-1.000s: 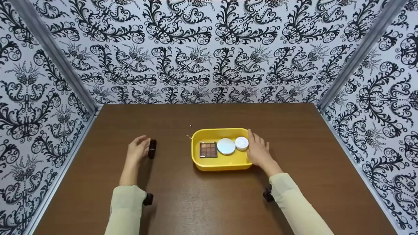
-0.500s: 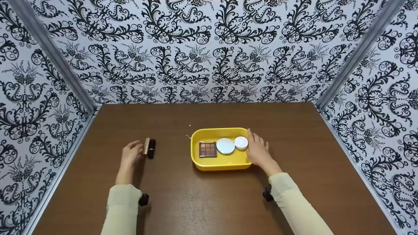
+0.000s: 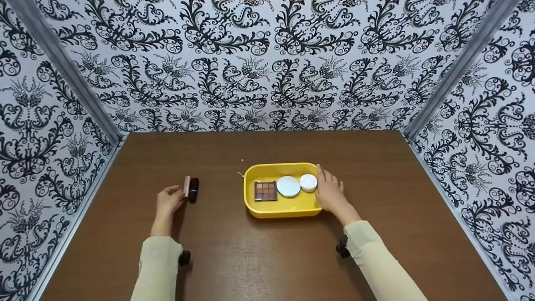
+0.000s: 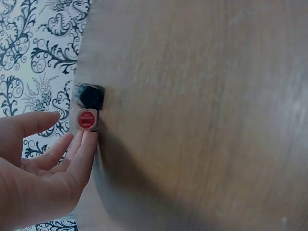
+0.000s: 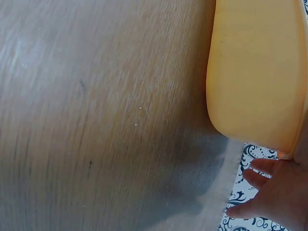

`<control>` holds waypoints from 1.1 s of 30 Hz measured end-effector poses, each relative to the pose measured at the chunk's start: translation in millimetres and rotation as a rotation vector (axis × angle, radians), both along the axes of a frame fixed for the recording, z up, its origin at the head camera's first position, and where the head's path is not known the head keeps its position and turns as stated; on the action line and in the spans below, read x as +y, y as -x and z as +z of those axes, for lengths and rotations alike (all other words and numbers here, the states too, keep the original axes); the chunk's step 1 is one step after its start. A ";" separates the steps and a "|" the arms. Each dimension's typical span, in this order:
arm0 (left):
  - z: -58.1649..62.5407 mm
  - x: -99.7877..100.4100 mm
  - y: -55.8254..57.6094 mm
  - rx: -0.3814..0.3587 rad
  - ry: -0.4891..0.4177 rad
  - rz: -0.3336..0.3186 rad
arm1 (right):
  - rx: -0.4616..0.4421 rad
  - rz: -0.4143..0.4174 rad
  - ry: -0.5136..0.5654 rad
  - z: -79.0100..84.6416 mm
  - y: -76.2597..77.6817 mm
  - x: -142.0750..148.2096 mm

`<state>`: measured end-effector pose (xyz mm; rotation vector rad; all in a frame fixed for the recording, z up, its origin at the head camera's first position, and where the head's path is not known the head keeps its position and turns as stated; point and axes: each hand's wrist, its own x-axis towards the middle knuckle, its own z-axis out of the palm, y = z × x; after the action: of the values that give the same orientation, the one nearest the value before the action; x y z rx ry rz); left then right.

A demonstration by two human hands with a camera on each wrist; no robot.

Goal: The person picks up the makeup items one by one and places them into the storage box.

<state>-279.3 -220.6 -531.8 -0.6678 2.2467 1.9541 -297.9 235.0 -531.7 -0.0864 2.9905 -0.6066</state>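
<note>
Side by side on the brown table lie a pinkish-gold lipstick [image 3: 187, 186] and a black lipstick tube [image 3: 193, 190]. My left hand [image 3: 169, 200] is at the near end of the pinkish one, fingertips touching it. In the left wrist view, the round red label [image 4: 87, 120] on the lipstick's end shows, and the thumb stands apart. My right hand [image 3: 331, 192] rests on the right end of a yellow tray [image 3: 288, 214], fingers extended and spread. Inside it lie an eyeshadow palette [image 3: 266, 191], a round white compact [image 3: 288, 186] and a smaller round white jar [image 3: 309, 182].
Patterned black-and-white walls [image 3: 250, 75] close off the back and both sides of the table [image 3: 242, 255]. A few small pale specks [image 3: 240, 174] lie left of the tray.
My left hand has moved left and then slightly nearer, uncovering the pinkish lipstick beside the black one, and its grip has loosened. My right hand and the tray have stayed put.
</note>
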 end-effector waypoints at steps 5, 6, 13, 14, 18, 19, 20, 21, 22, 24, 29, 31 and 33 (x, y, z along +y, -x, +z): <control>-3.9 1.1 1.3 -0.015 0.168 0.007 | -0.013 0.002 -0.002 0.3 0.4 0.3; -4.6 1.1 1.9 -0.020 0.202 0.008 | -0.016 0.002 -0.001 0.2 0.4 0.4; -7.0 1.8 2.7 -0.057 0.396 -0.024 | -0.026 0.000 0.007 -0.3 0.8 0.4; -7.3 1.6 2.8 -0.059 0.409 -0.028 | -0.026 0.001 0.005 -0.2 0.7 0.2; -7.7 1.3 2.4 -0.062 0.441 -0.031 | -0.023 -0.002 0.007 -0.1 0.7 0.1; -7.4 1.2 1.9 -0.065 0.440 -0.029 | -0.022 -0.001 0.006 -0.3 0.8 0.2; -7.0 0.9 1.7 -0.066 0.439 -0.032 | -0.020 -0.002 0.007 -0.4 0.9 0.3; -6.6 0.7 1.3 -0.067 0.440 -0.032 | -0.018 -0.002 0.008 -0.7 1.0 0.5; -6.6 0.0 1.4 -0.070 0.436 -0.033 | -0.018 -0.002 0.007 -0.8 1.1 0.6; -6.3 -1.1 0.9 -0.076 0.407 -0.025 | -0.015 0.002 0.001 -1.0 1.1 0.9; -6.9 -4.3 -0.2 -0.081 0.242 0.024 | -0.015 0.007 -0.005 -0.7 0.8 1.4; -7.3 -6.2 -0.6 -0.062 0.133 0.048 | -0.018 0.005 -0.004 -0.8 0.9 1.4; -7.2 -7.8 -1.6 -0.042 0.024 0.069 | -0.020 0.004 -0.004 -1.2 0.7 1.0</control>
<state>-277.7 -228.4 -539.0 -0.7916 2.2555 1.9273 -298.6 236.0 -532.9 -0.0846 2.9712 -0.5968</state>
